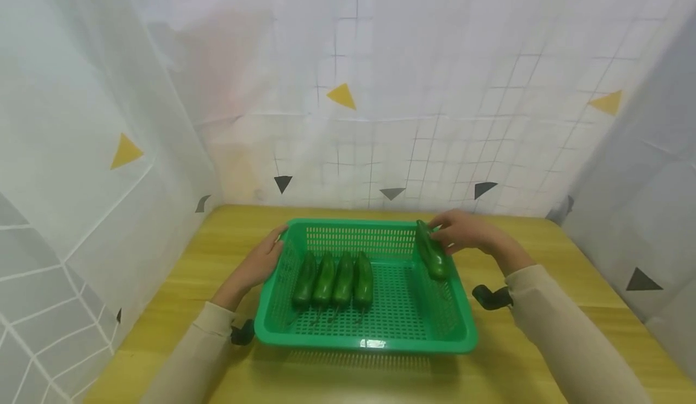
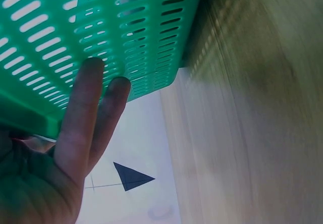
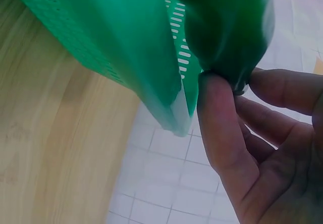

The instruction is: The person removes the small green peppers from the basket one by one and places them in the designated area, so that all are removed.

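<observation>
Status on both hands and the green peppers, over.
Right hand pinching one glossy, elongated green pepper. Left hand touching left side of green perforated plastic basket. Four similar peppers inside; basket's right wall close beside held pepper.

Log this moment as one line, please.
right hand: pinches green pepper | left hand: touches left side of green basket | in basket: four more peppers

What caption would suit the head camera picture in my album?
Four green peppers lie in a basket while the right hand holds a fifth pepper.
</observation>
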Motion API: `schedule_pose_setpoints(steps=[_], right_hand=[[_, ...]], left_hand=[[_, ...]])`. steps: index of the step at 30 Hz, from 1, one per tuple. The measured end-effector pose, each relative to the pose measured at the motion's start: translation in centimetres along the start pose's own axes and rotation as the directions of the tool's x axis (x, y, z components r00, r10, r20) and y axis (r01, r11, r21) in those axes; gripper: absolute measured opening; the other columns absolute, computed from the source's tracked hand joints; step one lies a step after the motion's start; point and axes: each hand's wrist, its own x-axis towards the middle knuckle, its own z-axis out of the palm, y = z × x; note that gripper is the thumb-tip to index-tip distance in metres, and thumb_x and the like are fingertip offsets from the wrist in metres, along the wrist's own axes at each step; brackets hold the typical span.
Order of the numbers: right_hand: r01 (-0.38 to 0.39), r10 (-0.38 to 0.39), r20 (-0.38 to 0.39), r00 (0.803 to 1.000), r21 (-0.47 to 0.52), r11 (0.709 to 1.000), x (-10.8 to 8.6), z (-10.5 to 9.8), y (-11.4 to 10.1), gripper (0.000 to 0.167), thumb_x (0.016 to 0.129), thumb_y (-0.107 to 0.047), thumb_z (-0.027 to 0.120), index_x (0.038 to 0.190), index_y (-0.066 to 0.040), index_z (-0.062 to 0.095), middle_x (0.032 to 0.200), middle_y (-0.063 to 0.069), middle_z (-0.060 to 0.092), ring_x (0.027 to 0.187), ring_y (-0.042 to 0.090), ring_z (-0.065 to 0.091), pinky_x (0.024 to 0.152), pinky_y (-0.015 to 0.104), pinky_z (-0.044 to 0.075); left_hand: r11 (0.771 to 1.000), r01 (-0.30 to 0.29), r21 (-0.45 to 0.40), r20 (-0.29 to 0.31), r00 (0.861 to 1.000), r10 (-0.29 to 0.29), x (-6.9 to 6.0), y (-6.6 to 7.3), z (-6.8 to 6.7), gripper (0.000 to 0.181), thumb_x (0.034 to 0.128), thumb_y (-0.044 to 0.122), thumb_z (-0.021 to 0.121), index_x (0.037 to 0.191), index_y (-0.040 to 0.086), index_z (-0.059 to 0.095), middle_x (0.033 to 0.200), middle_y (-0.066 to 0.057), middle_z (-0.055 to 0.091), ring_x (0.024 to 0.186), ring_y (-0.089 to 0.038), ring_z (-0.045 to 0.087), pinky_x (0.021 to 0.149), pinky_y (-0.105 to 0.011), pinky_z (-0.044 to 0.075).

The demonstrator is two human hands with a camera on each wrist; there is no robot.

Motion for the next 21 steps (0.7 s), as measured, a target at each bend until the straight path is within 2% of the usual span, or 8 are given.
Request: schedule_pose_setpoints(steps=[10, 17, 21], right_hand=[[-0.001, 0.0, 0.011, 1.0, 0.044, 0.999, -0.3, -0.8, 0.3, 0.041, 0.103, -0.011, 0.054, 0.136, 0.013, 0.054, 0.115, 0.022, 0.069, 0.101, 0.033, 0.07, 0.084, 0.043, 0.059], [-0.03, 0.03, -0.006, 1.0, 0.048, 0.998, -0.9, -1.3, 0.6, 0.04, 0.102, -0.009, 0.055, 0.136, 0.013, 0.055, 0.116, 0.021, 0.07, 0.101, 0.032, 0.07, 0.084, 0.041, 0.059], [-0.035, 0.035, 0.003, 0.999, 0.069, 0.997, -1.4, -1.4, 1.3, 0.04, 0.102, -0.009, 0.055, 0.136, 0.012, 0.055, 0.117, 0.021, 0.069, 0.103, 0.032, 0.07, 0.085, 0.042, 0.059]], left_hand=[[1.0, 0.006, 0.001, 0.002, 1.0, -0.006, 0.0, 0.1, -0.1, 0.052, 0.113, 0.022, 0.026, 0.163, 0.008, 0.018, 0.164, -0.02, 0.023, 0.149, -0.041, 0.022, 0.117, -0.062, 0.021], [1.0, 0.002, 0.004, 0.0, 1.0, -0.002, -0.1, 0.2, -0.1, 0.053, 0.1129, 0.024, 0.027, 0.163, 0.008, 0.019, 0.16, -0.023, 0.029, 0.141, -0.042, 0.035, 0.111, -0.063, 0.03], [1.0, 0.005, -0.005, 0.007, 1.0, -0.005, -0.2, 0.2, -0.1, 0.053, 0.1131, 0.024, 0.027, 0.163, 0.009, 0.018, 0.161, -0.023, 0.028, 0.144, -0.043, 0.031, 0.112, -0.064, 0.029]])
